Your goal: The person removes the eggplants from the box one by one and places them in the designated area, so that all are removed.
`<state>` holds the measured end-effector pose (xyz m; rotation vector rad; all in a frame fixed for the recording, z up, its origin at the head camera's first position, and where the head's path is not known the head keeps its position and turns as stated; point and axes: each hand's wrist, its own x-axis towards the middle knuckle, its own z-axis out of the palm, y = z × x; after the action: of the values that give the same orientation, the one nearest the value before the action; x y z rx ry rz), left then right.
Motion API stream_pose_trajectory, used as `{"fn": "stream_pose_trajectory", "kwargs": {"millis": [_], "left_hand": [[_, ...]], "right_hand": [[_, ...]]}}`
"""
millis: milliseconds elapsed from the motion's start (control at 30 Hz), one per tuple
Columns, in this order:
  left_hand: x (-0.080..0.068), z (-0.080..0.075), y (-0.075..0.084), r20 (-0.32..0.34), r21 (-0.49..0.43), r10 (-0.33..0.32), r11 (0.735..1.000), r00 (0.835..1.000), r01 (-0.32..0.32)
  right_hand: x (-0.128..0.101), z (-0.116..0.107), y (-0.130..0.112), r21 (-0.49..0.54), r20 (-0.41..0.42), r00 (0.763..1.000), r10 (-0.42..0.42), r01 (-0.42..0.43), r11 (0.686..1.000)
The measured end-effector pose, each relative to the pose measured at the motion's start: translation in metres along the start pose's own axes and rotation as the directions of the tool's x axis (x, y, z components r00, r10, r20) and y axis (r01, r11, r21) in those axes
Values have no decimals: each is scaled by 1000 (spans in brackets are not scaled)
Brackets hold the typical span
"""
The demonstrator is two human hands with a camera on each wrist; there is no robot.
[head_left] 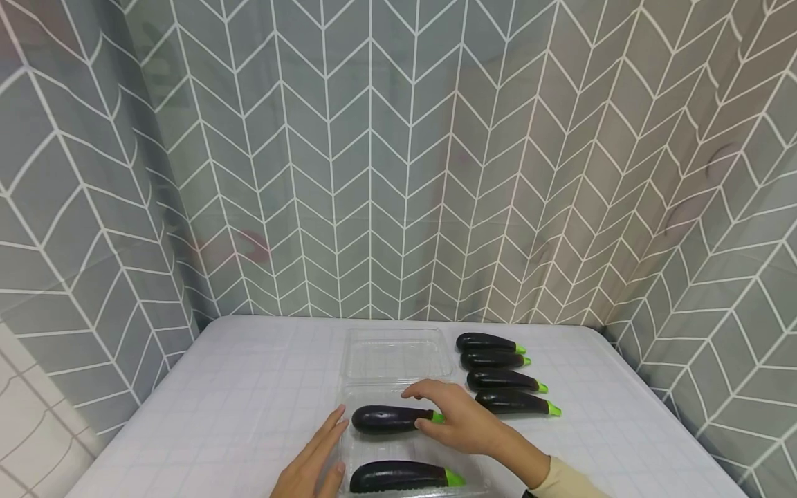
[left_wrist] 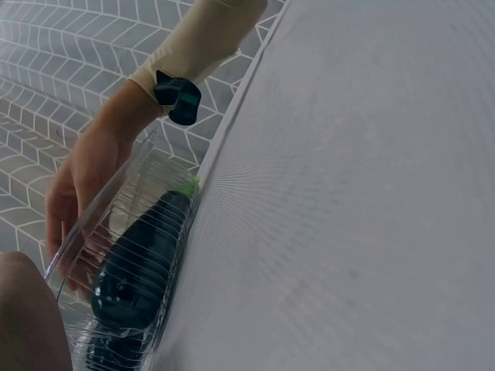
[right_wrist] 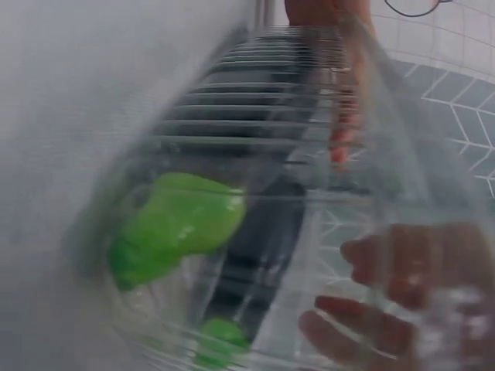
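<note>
A clear plastic clamshell tray (head_left: 398,360) lies open on the white table, lid toward the wall. Two dark eggplants with green stems lie in its near half. My right hand (head_left: 431,409) reaches over the farther eggplant (head_left: 386,419) and its fingers curl round the stem end. The nearer eggplant (head_left: 398,477) lies untouched. My left hand (head_left: 328,437) rests flat on the table, fingers straight, against the tray's left edge. In the left wrist view the eggplant (left_wrist: 143,255) shows through the ribbed tray wall (left_wrist: 166,305), with the right hand (left_wrist: 81,189) above it. The right wrist view is blurred on a green stem (right_wrist: 182,224).
Several more eggplants (head_left: 498,380) lie in a row on the table right of the tray. A grey chevron-patterned curtain (head_left: 373,173) closes off the back and both sides. The white tablecloth (head_left: 249,387) spreads left of the tray.
</note>
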<state>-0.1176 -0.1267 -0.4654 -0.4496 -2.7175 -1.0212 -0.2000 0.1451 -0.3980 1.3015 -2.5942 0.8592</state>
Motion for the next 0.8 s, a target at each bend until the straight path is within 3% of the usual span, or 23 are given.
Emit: {"fn": "stream_pose_trajectory", "kwargs": {"millis": [200,567,800], "left_hand": [[-2,2,-2,-17,-5,17,1000,1000,-17],[-2,7,-7,-92,45,113,993,989,-109],[1,7,-7,-94,39,78,996,993,-75]], "right_hand": [[0,9,6,13,34,999,-6,5,1000],[-1,20,10,-115,55,998,-11,17,993],[0,23,6,-172,31,998,50,-44,984]]}}
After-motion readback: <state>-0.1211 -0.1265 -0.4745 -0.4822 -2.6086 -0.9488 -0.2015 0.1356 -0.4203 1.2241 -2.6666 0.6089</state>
